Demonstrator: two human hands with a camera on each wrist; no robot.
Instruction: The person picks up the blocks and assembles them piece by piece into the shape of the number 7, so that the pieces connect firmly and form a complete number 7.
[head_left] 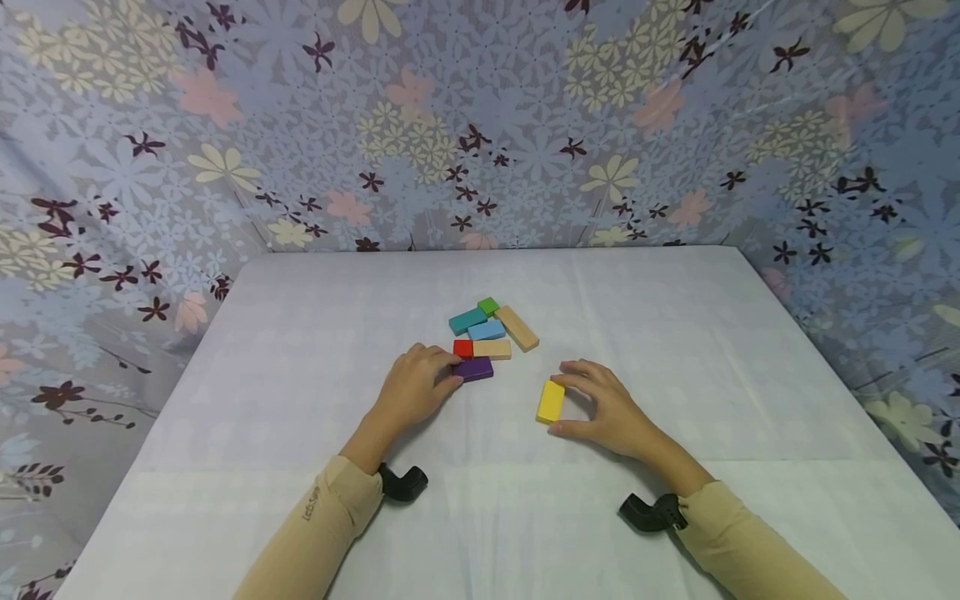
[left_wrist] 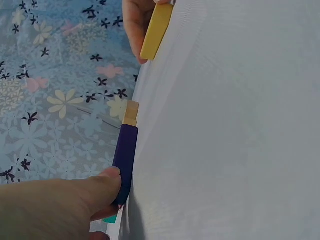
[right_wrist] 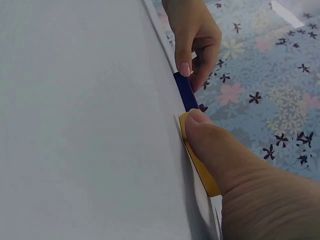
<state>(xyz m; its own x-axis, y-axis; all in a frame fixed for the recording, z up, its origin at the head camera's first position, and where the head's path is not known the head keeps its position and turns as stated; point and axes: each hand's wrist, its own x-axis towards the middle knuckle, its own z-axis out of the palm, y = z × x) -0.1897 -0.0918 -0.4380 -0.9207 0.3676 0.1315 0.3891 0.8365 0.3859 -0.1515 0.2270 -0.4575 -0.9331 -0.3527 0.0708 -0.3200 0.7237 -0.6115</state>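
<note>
On the white-covered table, my left hand [head_left: 416, 385] pinches the left end of a purple block [head_left: 477, 369] between thumb and fingers. Its thumb lies along the block's near side in the left wrist view. To the right, my right hand [head_left: 609, 412] holds a yellow block [head_left: 551, 402] by its far and near ends, the thumb at the near end. Just beyond the purple block lie a red block [head_left: 462, 348] and a plain wooden block [head_left: 492, 350], side by side. The yellow block stands apart from this group.
Farther back lie a light blue block [head_left: 487, 330], a teal block [head_left: 468, 321], a small green block [head_left: 488, 307] and a slanted plain wooden block [head_left: 517, 328]. A flowered curtain [head_left: 517, 167] hangs behind the white tablecloth [head_left: 337, 292]. Both wrists carry black camera mounts [head_left: 403, 483].
</note>
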